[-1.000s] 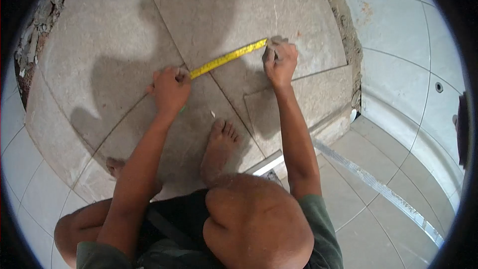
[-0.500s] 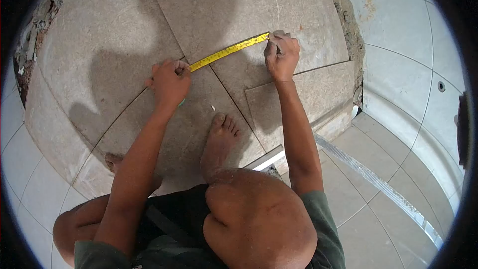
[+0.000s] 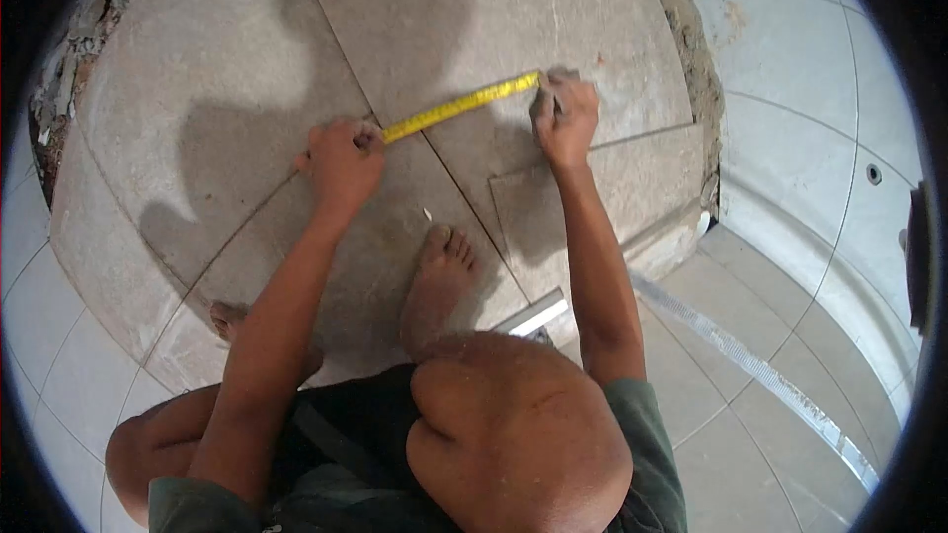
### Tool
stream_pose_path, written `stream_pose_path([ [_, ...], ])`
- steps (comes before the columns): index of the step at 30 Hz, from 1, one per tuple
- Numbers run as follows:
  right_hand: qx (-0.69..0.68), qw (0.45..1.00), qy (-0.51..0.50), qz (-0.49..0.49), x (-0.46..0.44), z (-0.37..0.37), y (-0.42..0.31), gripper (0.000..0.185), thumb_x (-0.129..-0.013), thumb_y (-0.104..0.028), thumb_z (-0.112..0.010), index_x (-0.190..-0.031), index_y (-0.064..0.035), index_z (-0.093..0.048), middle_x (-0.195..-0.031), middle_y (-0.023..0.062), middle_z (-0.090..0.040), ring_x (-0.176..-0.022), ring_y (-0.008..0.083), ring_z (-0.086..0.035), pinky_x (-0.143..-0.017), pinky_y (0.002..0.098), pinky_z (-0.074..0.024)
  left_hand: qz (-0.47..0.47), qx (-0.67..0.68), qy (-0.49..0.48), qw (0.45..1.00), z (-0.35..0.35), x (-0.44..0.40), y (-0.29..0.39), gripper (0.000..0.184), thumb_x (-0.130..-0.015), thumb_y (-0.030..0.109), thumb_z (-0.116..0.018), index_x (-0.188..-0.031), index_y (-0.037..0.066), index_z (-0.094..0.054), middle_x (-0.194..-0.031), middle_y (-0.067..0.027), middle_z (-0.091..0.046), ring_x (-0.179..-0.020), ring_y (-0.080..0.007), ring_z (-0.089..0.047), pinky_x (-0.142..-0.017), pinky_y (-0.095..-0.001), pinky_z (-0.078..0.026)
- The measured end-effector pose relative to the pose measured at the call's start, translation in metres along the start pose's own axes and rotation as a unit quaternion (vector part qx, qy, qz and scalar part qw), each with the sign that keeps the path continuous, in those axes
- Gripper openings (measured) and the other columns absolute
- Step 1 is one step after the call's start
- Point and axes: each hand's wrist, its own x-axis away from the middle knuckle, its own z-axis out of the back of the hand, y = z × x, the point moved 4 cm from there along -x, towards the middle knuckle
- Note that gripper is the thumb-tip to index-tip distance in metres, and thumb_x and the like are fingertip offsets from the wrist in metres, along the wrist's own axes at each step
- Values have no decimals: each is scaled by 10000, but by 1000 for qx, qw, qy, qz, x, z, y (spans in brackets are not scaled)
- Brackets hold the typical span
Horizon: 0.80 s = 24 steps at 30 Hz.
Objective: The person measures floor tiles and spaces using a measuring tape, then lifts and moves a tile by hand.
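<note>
While a person squats over it, the raised floor [image 3: 197, 59] of large beige tiles fills most of the view. One white tiled wall [image 3: 780, 49] stands along the right edge, with one round fitting [image 3: 874, 174] in it, and the pale lower floor [image 3: 711, 434] lies at the bottom right. One long metal strip [image 3: 760, 370] lies slantwise across that lower floor. One smaller tile [image 3: 652, 178] sits near the right forearm, its edges showing against the raised floor. Two bare feet [image 3: 439, 271] are on the beige tiles, and one short white bar [image 3: 538, 316] lies to the right of the nearer knee's top edge.

Two hands hold one yellow tape [image 3: 459, 111], which stretches between them above the beige tiles and slants up to the right, crossing over a tile joint. The left hand [image 3: 344, 163] has its grip closed, thumb and fingers pinching the tape's left part; what is inside the palm is hidden. The right hand [image 3: 570, 120] has its grip nearly closed, fingertips on the tape's right end. One white chip [image 3: 428, 214] lies just beyond the toes.
</note>
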Motion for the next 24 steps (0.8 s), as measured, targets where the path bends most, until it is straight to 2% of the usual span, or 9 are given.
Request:
stream_pose_path([
  [3,-12,999,18,31,1,-6,5,206,-792,-47,-682,-984,-104,-730,-1054,80,-703,-970,326,-611,-867,445,-453,2,-13,10,1000,7,-3,4,147,-873,224,-698,-961,129,-769,-996,-23,-687,-1101,-263,-554,-961,-516,-303],
  [10,10,999,-33,-1,2,-1,2,215,-781,-65,-706,-993,-96,-722,-1067,87,-700,-981,327,-606,-872,443,-446,11,-14,28,999,12,1,9,138,-877,219,-695,-955,127,-762,-989,-42,-682,-1100,-287,-551,-960,-523,-306],
  [11,3,1000,-5,20,0,-4,4,224,-772,-49,-698,-987,-105,-727,-1066,82,-701,-985,318,-607,-870,436,-449,13,-17,13,1000,8,6,10,140,-878,220,-694,-958,127,-761,-992,-42,-681,-1100,-288,-550,-957,-522,-309],
  [14,17,1000,-10,-1,9,-1,6,225,-764,-34,-693,-970,-111,-737,-1056,65,-703,-983,300,-611,-867,428,-450,10,-8,6,1000,-7,-2,-9,150,-874,227,-699,-968,128,-760,-992,-37,-677,-1104,-283,-547,-950,-521,-310],
  [17,-2,1000,20,17,-10,-6,1,231,-766,-27,-693,-974,-113,-741,-1038,63,-701,-969,296,-612,-856,428,-451,-15,-11,24,1000,-2,1,-2,153,-874,226,-702,-973,125,-761,-983,-34,-676,-1104,-273,-544,-944,-516,-308],
  [20,-5,1000,17,-2,18,6,-1,230,-771,-24,-690,-975,-117,-742,-1023,55,-697,-949,293,-608,-837,424,-449,-1,23,18,1000,-1,3,-1,148,-875,227,-704,-964,125,-763,-974,-31,-674,-1099,-265,-540,-954,-511,-298],
  [24,9,1000,20,-10,2,-1,-3,207,-793,-30,-690,-972,-120,-741,-1010,53,-694,-930,286,-609,-820,412,-446,-3,16,4,1000,-3,-3,-7,141,-877,220,-707,-965,125,-762,-984,-28,-673,-1106,-256,-535,-960,-514,-296],
])
